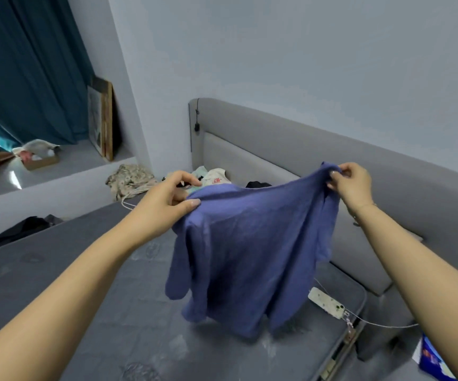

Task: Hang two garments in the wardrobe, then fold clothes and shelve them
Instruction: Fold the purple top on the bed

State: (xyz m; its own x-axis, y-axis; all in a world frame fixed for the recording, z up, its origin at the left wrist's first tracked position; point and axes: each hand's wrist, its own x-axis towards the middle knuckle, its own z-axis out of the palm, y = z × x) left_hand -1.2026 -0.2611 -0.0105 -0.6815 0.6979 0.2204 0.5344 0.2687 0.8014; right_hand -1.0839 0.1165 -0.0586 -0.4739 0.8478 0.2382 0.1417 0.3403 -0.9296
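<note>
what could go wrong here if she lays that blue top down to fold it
1. The phone with its cable lies on the mattress right under the hanging hem of the blue knit top; laid down there, the top may cover or drag it.
2. The left hand and right hand pinch only the upper edge, so the loose knit may slip or stretch.

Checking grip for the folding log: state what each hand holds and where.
Both hold the blue-purple top by its upper edge: left hand pinches the left corner, right hand the right corner; it hangs over the mattress.
</note>
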